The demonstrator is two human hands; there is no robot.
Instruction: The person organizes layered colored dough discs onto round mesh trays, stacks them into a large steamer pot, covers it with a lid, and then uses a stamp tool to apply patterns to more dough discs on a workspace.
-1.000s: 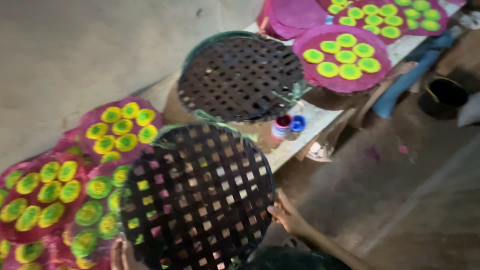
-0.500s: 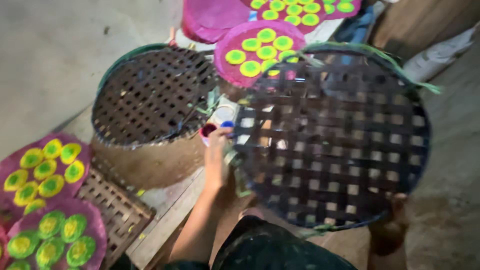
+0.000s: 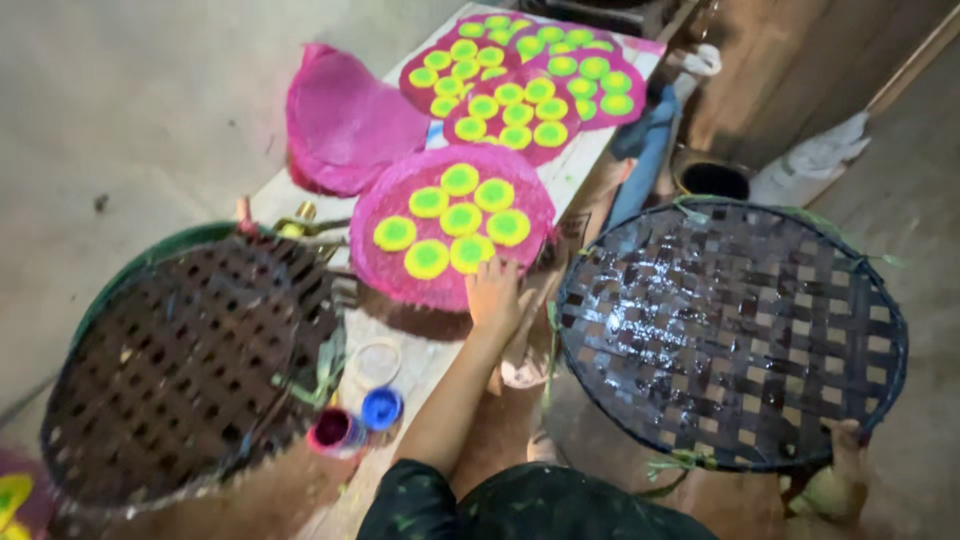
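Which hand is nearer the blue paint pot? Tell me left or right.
Left. The left hand rests on the pink tray with yellow dots, just up-table from the blue paint pot. The right hand grips the black woven tray, far off.

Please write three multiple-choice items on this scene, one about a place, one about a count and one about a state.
1. Where does the left hand rest?
A. on the pink tray's edge
B. on the blue paint pot
C. on the floor

2. How many yellow-green circles are on the nearest pink tray?
A. three
B. seven
C. twelve

3. How is the dark woven tray on the right held?
A. lying flat on the bench
B. held up by the right hand at its lower rim
C. hanging on the wall

Answers: 1 A, the fingers touch its near edge. 2 B, six circles ring one. 3 B, the hand grips the rim off the bench.
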